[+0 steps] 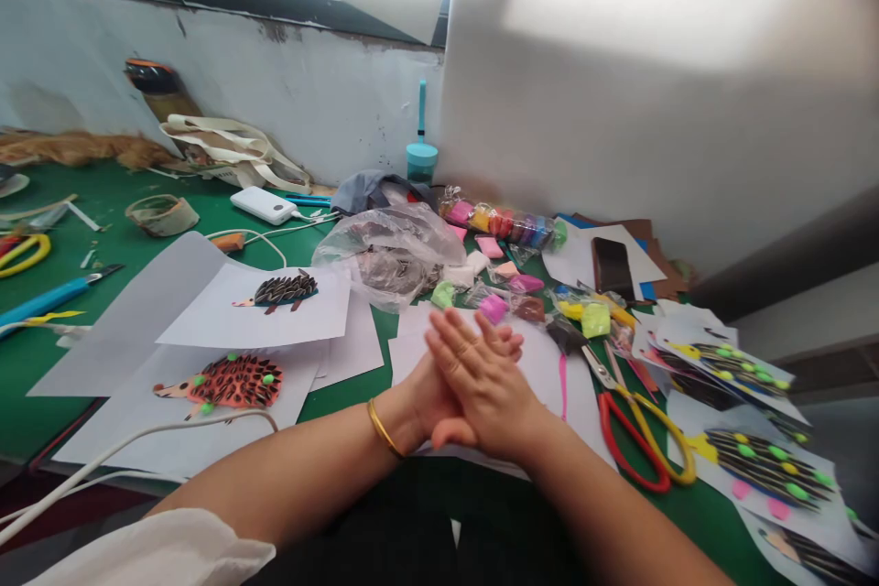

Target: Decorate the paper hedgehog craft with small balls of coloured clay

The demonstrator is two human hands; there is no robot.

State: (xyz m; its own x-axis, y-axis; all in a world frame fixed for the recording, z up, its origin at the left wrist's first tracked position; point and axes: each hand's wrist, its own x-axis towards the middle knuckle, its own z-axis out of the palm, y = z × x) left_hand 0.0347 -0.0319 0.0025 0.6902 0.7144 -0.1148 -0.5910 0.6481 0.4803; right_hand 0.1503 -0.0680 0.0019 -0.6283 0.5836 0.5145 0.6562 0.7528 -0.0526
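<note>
"Are your hands open or shut?"

"Open. Your right hand (pixel 481 385) lies flat on your left hand (pixel 429 398), palm to palm, fingers straight. I can't tell if they hide anything."

"Where's the paper?"

"Right under your hands, on the green mat (pixel 347 407). The paper (pixel 542 375) is close to the clay bags (pixel 493 307) and scissors (pixel 613 433), so they're easy to reach."

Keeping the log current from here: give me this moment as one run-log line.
Left hand: pressed under right hand | Beneath: white paper | Beside: red-and-yellow-handled scissors
</note>
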